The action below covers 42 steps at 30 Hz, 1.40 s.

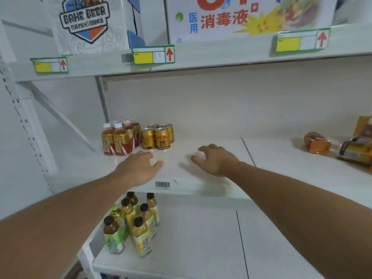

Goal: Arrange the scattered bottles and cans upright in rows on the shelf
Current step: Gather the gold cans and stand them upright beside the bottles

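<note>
Both forearms reach in; the left hand [138, 168] and right hand [216, 160] hover empty, fingers loosely spread, over the shelf [201, 146]. Upright gold cans [158, 136] and tea bottles [118, 137] stand left; toppled cans [318, 142] lie far right, and may roll off if nudged.

My left hand [138, 170] and right hand [216, 161]: bare, no gloves, rings or watch. My forearms: bare, no sleeves showing.
</note>
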Each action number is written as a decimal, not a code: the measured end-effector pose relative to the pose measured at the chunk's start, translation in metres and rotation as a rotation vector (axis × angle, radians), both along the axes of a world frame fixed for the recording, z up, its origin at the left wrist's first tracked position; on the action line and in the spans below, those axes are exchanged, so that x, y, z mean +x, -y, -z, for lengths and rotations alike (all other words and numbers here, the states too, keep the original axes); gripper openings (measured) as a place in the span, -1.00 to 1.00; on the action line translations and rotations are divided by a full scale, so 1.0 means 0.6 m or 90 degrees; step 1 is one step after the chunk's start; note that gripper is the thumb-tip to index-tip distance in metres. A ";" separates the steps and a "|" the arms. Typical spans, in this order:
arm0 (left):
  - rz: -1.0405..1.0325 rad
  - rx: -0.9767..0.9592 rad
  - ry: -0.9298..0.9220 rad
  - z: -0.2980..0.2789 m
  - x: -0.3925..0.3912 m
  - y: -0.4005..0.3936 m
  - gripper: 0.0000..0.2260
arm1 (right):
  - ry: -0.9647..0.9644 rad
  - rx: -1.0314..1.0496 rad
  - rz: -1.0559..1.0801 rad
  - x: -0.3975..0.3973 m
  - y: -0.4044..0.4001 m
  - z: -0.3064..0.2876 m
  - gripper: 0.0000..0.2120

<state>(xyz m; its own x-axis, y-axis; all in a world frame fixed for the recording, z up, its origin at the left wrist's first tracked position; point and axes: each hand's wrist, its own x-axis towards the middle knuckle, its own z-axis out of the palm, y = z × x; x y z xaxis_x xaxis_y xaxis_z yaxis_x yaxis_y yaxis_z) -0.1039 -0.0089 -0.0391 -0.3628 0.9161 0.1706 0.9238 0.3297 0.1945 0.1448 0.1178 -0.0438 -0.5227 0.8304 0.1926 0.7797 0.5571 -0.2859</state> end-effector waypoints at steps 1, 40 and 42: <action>0.000 0.004 0.000 -0.004 0.014 0.002 -0.31 | 0.001 0.001 0.001 0.014 0.006 -0.002 -0.24; 0.422 0.017 0.053 -0.005 0.613 -0.237 -0.33 | 0.001 0.165 0.344 0.630 0.040 -0.040 -0.53; 0.423 0.013 0.032 -0.010 0.652 -0.254 -0.32 | -0.028 0.192 0.338 0.679 0.019 -0.050 -0.52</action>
